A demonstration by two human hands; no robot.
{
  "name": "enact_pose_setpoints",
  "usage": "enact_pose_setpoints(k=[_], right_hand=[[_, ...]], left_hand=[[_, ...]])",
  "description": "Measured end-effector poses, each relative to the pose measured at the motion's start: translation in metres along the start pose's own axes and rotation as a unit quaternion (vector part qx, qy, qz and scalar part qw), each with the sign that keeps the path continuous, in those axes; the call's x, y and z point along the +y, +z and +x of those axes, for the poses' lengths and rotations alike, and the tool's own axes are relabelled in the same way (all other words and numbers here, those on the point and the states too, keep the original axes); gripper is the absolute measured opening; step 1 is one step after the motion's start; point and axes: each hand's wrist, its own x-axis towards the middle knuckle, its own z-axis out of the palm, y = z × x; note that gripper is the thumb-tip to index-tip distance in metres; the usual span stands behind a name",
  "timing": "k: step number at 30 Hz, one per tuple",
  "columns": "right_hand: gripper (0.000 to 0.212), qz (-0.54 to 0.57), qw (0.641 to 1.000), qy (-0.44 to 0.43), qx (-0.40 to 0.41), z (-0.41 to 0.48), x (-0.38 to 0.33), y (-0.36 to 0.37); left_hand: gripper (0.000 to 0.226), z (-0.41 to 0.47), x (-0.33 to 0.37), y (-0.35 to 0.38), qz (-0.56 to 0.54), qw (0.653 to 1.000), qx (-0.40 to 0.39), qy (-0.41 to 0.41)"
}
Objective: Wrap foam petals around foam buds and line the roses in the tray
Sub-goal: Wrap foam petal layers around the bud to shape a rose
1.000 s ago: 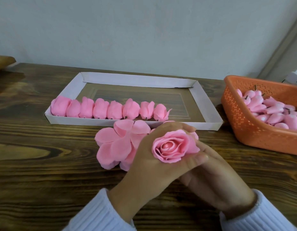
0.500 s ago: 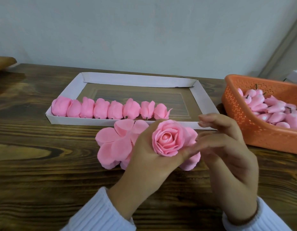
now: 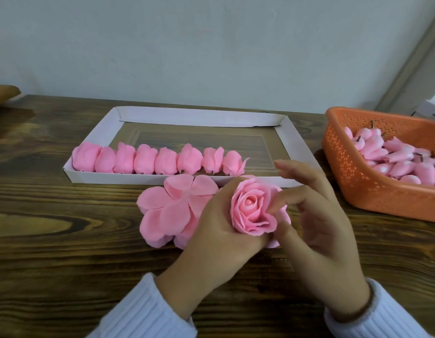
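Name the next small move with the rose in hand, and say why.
Probably press the flaring outer petal snug with the right hand, whose fingertip touches the rose while the left hand grips it. The petal's lower edge curls outward, so the rose looks unfinished for the row in the tray.

8 pink roses [image 3: 160, 161], white tray [image 3: 194, 117] (orange basket [image 3: 372, 186])
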Motion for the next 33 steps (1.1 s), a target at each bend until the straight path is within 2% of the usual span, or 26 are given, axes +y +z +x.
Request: enact_pose_setpoints(k=[5,10,14,17,23,27,33], right_hand=[[0.017,0.012,1.0,-0.002,-0.015,0.001,0.0,0.0],[0.009,0.001,1.0,-0.003,-0.007,0.001,0.001,-0.001],[0.012,0.014,1.0,0.018,0.007,0.0,0.002,-0.001],[0.009,0.003,1.0,0.023,0.012,0.0,0.003,-0.001],[0.007,-0.016,1.0,0.011,-0.007,0.0,0.002,-0.001],[0.003,-0.014,1.0,0.016,0.004,0.0,0.002,-0.001],[0.007,0.018,0.999,0.037,0.009,-0.001,0.003,-0.001]], left_hand=[[0.044,0.0,-0.002,0.0,-0.032,0.999,-0.014,-0.007],[0.052,0.0,-0.001,-0.001,0.0,0.999,-0.029,0.023],[0.066,0.0,-0.001,0.002,0.045,0.998,-0.002,0.047],[0.054,-0.001,0.0,-0.001,0.039,0.998,0.009,0.045],[0.062,-0.001,0.006,0.001,0.041,0.998,0.005,0.048],[0.05,0.0,0.007,-0.003,-0.009,0.999,-0.001,0.042],[0.037,0.0,0.008,0.003,0.009,0.998,0.036,0.059]])
